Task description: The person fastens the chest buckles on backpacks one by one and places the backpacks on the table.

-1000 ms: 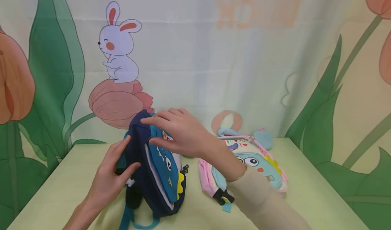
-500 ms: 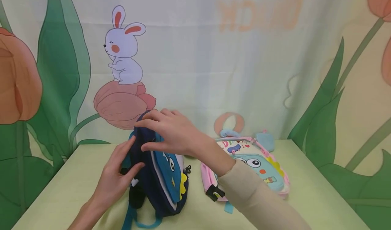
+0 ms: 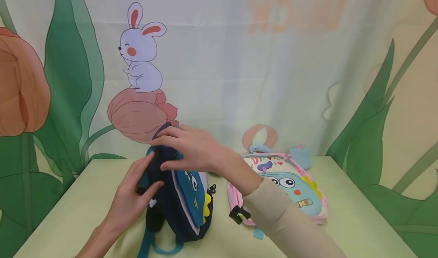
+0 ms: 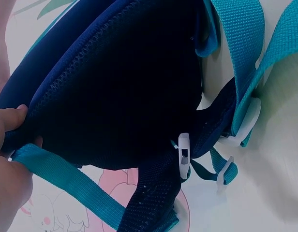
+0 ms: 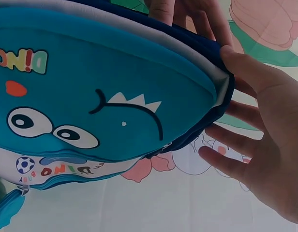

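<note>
A navy and teal child's backpack with a dinosaur face stands tilted on the table, its front turned to the right. My left hand grips its near side edge; in the left wrist view the thumb and fingers pinch the navy fabric beside a teal strap. Higher on the same edge, my right hand holds the bag between thumb and fingers. The right wrist view shows the right fingers curled behind the navy rim, and the printed dinosaur eyes. The dark mesh back panel faces the left wrist camera.
To the right lies a pink and light-blue backpack with a black buckle. Both stand on a pale green table. Behind hangs a curtain printed with tulips and a rabbit. Teal webbing trails at the front.
The right hand has shifted slightly left onto the navy edge of the backpack. The left hand keeps its place on the bag. The head view has moved a little.
</note>
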Available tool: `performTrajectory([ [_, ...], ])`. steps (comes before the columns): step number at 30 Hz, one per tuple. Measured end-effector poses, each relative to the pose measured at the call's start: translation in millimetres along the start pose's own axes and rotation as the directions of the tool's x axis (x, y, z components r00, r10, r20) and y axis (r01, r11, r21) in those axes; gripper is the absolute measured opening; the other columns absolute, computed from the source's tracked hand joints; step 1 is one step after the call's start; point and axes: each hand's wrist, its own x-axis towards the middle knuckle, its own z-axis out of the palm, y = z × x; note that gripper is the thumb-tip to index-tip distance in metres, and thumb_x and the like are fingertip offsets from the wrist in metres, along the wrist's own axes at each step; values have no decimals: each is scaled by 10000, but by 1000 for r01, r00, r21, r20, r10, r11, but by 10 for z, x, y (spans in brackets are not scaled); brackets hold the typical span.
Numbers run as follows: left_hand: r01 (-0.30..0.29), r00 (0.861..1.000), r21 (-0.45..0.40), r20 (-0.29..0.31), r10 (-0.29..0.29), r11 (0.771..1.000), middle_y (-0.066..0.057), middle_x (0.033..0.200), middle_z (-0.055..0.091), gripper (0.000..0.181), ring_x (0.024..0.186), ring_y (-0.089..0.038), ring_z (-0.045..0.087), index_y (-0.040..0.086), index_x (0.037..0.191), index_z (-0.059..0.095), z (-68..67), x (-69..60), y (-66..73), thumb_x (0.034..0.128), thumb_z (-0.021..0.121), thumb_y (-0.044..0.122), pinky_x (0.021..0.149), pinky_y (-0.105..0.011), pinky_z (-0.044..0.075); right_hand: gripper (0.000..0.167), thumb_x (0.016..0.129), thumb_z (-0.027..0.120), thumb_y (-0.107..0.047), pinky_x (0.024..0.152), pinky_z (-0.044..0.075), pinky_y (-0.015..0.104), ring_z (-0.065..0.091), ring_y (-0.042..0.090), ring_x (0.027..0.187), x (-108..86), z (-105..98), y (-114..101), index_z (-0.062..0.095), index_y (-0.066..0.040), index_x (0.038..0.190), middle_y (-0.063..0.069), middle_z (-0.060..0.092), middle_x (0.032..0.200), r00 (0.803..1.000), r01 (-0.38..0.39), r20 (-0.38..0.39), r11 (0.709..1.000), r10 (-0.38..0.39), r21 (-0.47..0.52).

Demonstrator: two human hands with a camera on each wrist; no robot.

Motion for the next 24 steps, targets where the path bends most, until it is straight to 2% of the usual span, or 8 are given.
performTrajectory([
  [6,-22,1000,2,1,22,1000,-195,1344,555,943,1333,41,419,44,1486,438,12,23,14,651,801,-199,1071,-69,322,554,919,667,-486,1001,494,301,542,160,1238,-80,-31,25,542,-273,1415,-60,538,1414,1000,-12,8,1000,12,14],
  [13,-34,999,7,-9,34,999,-176,1345,571,940,1301,41,451,45,1472,460,12,25,25,635,804,-209,1052,-62,336,522,923,668,-474,875,523,260,569,121,1110,-140,-17,26,561,-283,1396,-66,577,1317,1000,-25,-11,999,25,21],
  [18,-48,999,23,6,48,999,-176,1331,580,919,1302,44,456,39,1465,468,-15,49,21,644,797,-212,1049,-67,349,516,922,674,-464,793,515,225,557,106,1017,-162,-3,24,568,-280,1392,-59,590,1234,998,-41,-38,999,42,21],
  [24,-55,998,39,12,55,998,-176,1321,585,898,1307,51,453,30,1453,480,-61,64,32,648,790,-221,1053,-66,345,511,928,669,-456,738,508,216,553,109,993,-191,-14,-2,565,-278,1396,-50,594,1219,997,-53,-52,999,54,10],
])
